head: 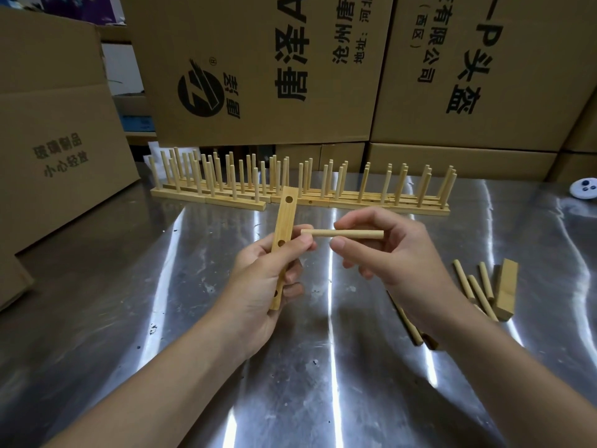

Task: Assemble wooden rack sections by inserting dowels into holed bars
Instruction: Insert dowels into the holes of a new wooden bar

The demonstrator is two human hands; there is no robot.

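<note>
My left hand [258, 286] grips a holed wooden bar [284, 227] upright above the table, three of its holes showing. My right hand [394, 253] pinches a light wooden dowel [355, 233] that lies level, its left tip a little right of the bar and close to my left thumb. The dowel does not touch the bar. Finished rack sections [300, 185] with several upright dowels stand in a row at the back of the table.
Loose dowels [478, 286] and another wooden bar [507, 289] lie on the steel table [161, 318] at the right; more dowels [407, 321] show under my right wrist. Large cardboard boxes [258, 66] wall the back and left. A small white device [584, 188] sits at the far right.
</note>
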